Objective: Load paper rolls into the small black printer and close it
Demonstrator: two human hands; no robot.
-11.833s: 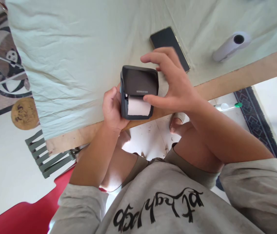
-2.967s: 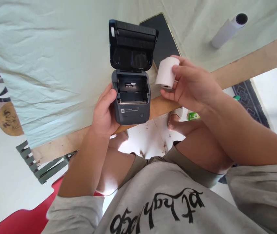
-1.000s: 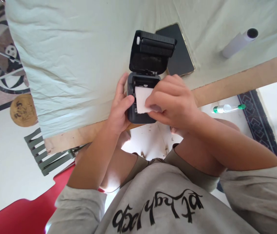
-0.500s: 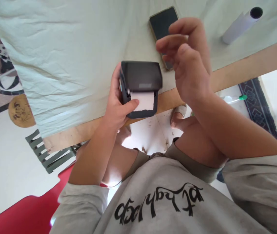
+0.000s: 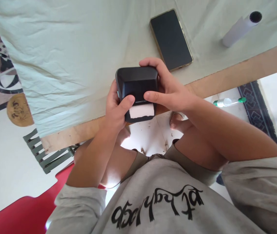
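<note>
A small dark grey printer [image 5: 136, 83] rests at the near edge of the table, its lid down. A strip of white paper [image 5: 141, 110] sticks out from under the lid toward me. My left hand [image 5: 115, 109] grips the printer's left side, thumb pressed on the lid's front edge. My right hand [image 5: 170, 87] wraps the printer's right side, with fingers over the far top corner and thumb on the lid's front.
A black phone [image 5: 170, 39] lies face up on the pale tablecloth [image 5: 67, 55] beyond the printer. A white paper tube [image 5: 241, 25] lies at the far right. The bare wooden table edge [image 5: 238, 76] runs along the front. A pen [image 5: 228, 102] lies on the floor below.
Three seconds ago the lid stood open and my right hand held the paper roll. The roll went in, the lid came down, and my right hand has now dropped back onto the printer.
</note>
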